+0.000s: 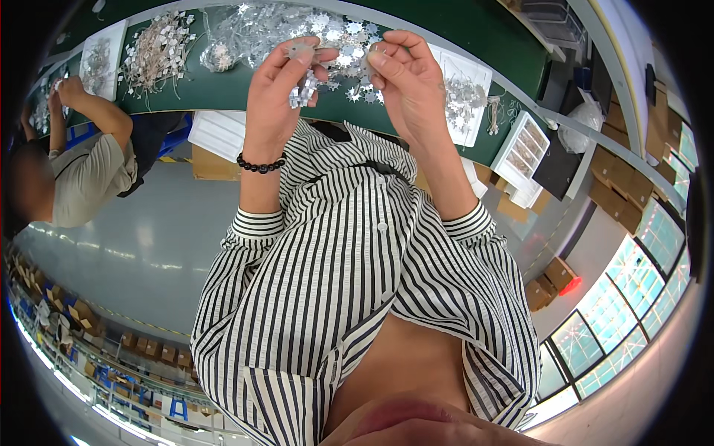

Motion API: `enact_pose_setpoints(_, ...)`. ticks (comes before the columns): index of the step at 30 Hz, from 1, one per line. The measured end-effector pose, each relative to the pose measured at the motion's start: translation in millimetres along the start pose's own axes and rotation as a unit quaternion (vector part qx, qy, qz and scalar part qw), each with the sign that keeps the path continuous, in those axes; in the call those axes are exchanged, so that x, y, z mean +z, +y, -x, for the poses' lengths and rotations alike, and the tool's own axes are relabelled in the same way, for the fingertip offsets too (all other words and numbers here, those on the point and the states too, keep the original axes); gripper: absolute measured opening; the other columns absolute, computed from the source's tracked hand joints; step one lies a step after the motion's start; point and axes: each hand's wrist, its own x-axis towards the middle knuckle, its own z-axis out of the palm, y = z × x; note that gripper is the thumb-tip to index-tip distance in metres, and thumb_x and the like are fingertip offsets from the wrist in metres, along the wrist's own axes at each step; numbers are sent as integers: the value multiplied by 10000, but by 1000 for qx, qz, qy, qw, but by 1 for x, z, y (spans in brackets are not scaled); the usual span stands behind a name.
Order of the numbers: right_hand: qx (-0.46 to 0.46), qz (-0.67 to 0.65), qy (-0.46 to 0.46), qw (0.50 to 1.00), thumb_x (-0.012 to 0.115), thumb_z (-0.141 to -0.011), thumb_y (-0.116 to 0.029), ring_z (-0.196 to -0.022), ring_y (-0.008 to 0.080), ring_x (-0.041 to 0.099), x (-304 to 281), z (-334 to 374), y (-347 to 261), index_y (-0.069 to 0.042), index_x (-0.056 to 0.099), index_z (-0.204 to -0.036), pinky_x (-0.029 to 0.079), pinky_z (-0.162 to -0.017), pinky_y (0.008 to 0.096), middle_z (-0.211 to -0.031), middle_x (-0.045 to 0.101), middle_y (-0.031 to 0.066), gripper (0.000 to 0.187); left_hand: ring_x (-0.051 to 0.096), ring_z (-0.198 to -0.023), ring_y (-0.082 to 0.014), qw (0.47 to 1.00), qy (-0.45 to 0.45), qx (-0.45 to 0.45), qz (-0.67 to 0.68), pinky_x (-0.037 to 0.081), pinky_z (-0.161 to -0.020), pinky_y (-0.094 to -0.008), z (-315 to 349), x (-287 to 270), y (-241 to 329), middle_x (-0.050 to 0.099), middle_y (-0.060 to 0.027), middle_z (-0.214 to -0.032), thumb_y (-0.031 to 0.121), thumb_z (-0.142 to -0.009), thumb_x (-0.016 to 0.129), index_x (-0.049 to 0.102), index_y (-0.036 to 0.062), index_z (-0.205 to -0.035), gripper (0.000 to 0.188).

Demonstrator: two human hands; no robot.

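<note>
small silvery snowflake pieces (306, 88), bunched, held above green table

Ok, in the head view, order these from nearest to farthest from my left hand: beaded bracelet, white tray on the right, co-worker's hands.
From the left hand:
1. Beaded bracelet, on its own wrist, just below.
2. White tray, right, past the right hand.
3. Co-worker's hands, far left along the green table.

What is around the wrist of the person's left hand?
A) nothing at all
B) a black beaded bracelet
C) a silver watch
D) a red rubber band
B: a black beaded bracelet circles the wrist just below the left hand, above the rolled striped sleeve.
</note>
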Motion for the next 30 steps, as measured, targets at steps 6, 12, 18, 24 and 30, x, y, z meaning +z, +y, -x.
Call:
enact_pose_setpoints(6,40,31,-42,998,689,-877,20,-803,122,570,-13,0,-10,13,633,-1092,470,-708,229,-956,660,88,222,613,-774,-107,998,-11,-20,-52,427,-526,-182,-5,17,-8,696,-76,-931,115,-914,687,647,35,-1127,231)
enact_pose_setpoints(12,36,139,-16,990,674,-849,52,-801,136,572,-22,-1,-4,12,633,-1076,475,-714,232,-988,653,88,235,581,-708,-94,992,-61,-108,-11,421,-517,-186,-10,16,-10,661,-56,-862,98,-920,666,659,30,-1064,160)
enact_pose_setpoints(18,59,114,-125,984,638,-843,113,-848,131,513,-35,-1,-8,10,606,-990,441,-784,227,-1060,579,75,183,555,-697,-66,987,-41,-156,11,402,-510,-179,-7,21,-14,655,-31,-871,85,-886,716,647,43,-1003,142)
enact_pose_setpoints(24,36,122,-103,986,680,-826,110,-887,140,528,-49,-1,-1,2,602,-989,454,-835,238,-1073,585,68,210,556,-681,-58,991,1,-124,-54,426,-523,-176,-3,30,-17,644,-22,-800,113,-870,747,644,30,-1001,187)
enact_pose_setpoints(30,25,153,-110,982,657,-856,82,-889,147,535,-50,0,-3,5,603,-1096,458,-817,242,-1102,570,82,257,548,-646,-59,980,8,-152,-131,432,-526,-176,-8,33,-22,638,-21,-784,115,-857,749,647,20,-995,196)
